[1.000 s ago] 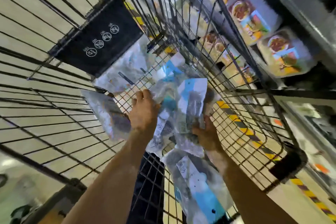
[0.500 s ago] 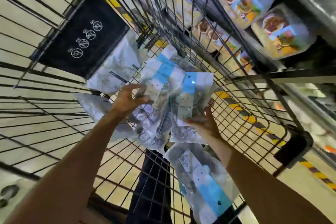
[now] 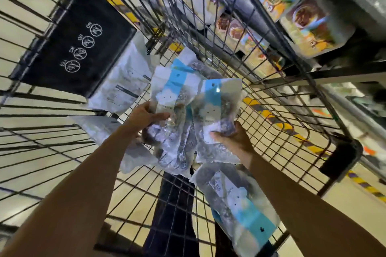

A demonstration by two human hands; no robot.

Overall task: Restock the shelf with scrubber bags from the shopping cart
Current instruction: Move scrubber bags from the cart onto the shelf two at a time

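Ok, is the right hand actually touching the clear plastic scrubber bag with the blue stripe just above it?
Touching. The head view shows the right hand gripping the clear blue-striped scrubber bag, with the thumb pressed on its white label and the fingers curled round its right edge.

A black panel [image 3: 62, 73] hangs at the upper left, and it carries four round white icons [image 3: 87, 41] in a slanted row. On the upper right lie sealed food packs [image 3: 315, 25], with pictures of cooked dishes on their labels. The beige tiled floor [image 3: 37, 117] shows below everything. A yellow and black striped tape [image 3: 269, 117] runs over it on the right. Dark trousers [image 3: 175, 204] are visible at the bottom centre.
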